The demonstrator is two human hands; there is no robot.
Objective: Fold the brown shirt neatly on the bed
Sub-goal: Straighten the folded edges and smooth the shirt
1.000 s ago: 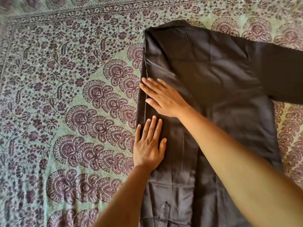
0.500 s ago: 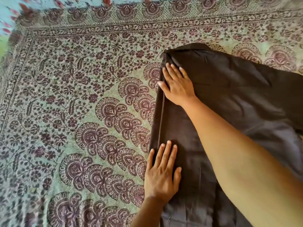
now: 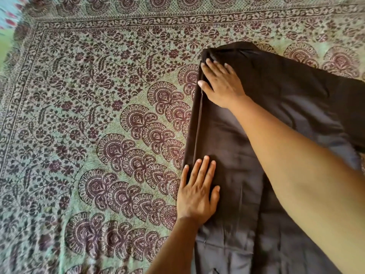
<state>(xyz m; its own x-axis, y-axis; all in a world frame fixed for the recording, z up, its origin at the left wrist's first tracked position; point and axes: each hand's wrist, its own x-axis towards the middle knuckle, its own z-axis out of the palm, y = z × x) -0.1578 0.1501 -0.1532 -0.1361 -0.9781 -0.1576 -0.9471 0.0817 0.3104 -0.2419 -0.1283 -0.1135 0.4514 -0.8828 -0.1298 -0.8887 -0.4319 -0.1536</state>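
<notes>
Brown shirt [image 3: 276, 119], smooth w/ slight sheen, was laid flat on bed's paisley-print cover [image 3: 88, 135]. Left hand [image 3: 197, 192] & right hand [image 3: 223, 84] were pressed flat, fingers spread, along folded edge.

Two bare arms come into the picture from the bottom and the right side. No sleeves show on them at all, from the wrists up to where the picture ends. The left hand [image 3: 197, 191] has no rings, no watch and no band on the wrist. The right hand [image 3: 222, 84] is just as bare, with nothing worn on it. The fingers [image 3: 205, 167] are long, and the nails are short and plain, with no paint on them. The right arm looks bigger because it is closer to the camera.
</notes>
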